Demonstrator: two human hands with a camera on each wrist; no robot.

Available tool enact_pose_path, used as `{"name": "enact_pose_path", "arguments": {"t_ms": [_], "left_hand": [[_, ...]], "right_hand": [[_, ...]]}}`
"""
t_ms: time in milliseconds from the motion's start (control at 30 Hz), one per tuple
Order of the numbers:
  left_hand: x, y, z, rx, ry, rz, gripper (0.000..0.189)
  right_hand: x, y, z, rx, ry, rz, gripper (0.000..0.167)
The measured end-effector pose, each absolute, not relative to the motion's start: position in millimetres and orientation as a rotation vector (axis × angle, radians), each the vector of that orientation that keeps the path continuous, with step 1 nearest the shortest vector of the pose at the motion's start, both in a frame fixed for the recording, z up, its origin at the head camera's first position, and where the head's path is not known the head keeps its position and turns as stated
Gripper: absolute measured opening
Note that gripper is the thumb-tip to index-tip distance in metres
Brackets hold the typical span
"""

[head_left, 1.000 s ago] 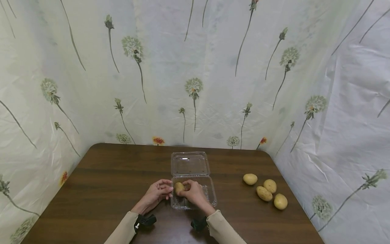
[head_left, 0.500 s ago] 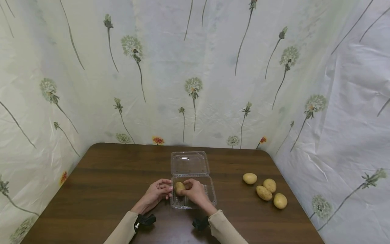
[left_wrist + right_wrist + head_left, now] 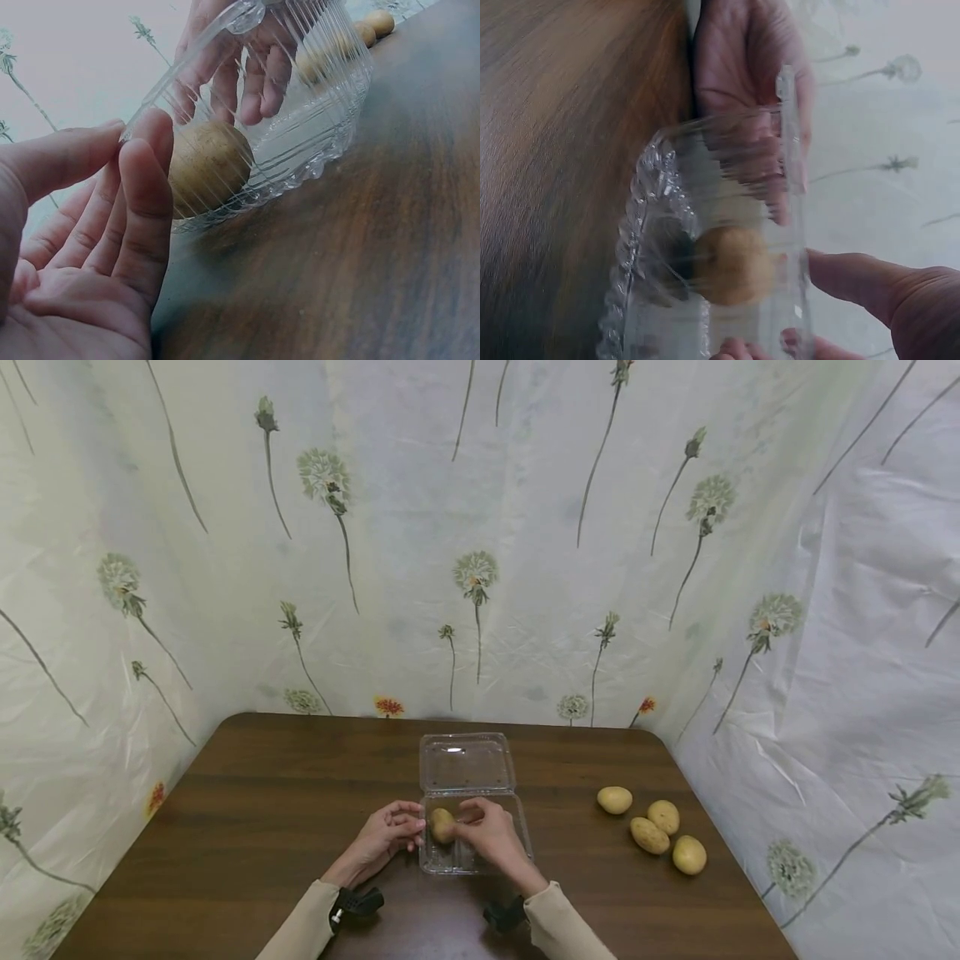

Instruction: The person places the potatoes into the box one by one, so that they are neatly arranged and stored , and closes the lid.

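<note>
A clear plastic clamshell container point(image 3: 474, 863) stands on the table with its lid point(image 3: 467, 765) laid back away from me. Inside, at the left end of its base, rests a potato point(image 3: 443, 826). My left hand point(image 3: 384, 837) pinches the container's left rim between thumb and fingers, plain to see in the left wrist view. Over the base hovers my right hand point(image 3: 497, 835), just right of the potato, its fingers point(image 3: 264, 94) loosely bent and holding nothing. The right wrist view is blurred; there the thumb point(image 3: 855, 276) stands apart from the potato.
Several more potatoes point(image 3: 649, 835) lie together on the right part of the brown wooden table point(image 3: 300, 777). Behind the table and along its sides hangs a pale curtain point(image 3: 390, 560) printed with dandelions.
My right hand has let go of the potato and drawn slightly to the right. The potato stays at the container's left end. My left hand has not moved.
</note>
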State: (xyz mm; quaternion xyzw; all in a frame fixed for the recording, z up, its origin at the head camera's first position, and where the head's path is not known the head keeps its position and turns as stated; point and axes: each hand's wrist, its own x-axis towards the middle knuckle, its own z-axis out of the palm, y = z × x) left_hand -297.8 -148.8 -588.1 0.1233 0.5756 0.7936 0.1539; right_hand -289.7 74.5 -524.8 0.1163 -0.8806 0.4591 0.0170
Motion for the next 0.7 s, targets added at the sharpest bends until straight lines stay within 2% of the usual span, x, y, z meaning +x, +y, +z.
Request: {"name": "enact_pose_path", "arguments": {"t_ms": [700], "left_hand": [[-298.3, -147.3, -586.4, 0.308, 1.648, 2.272, 0.036]], "right_hand": [[-289.4, 119.6, -492.2, 0.208, -2.715, 1.503, 0.04]]}}
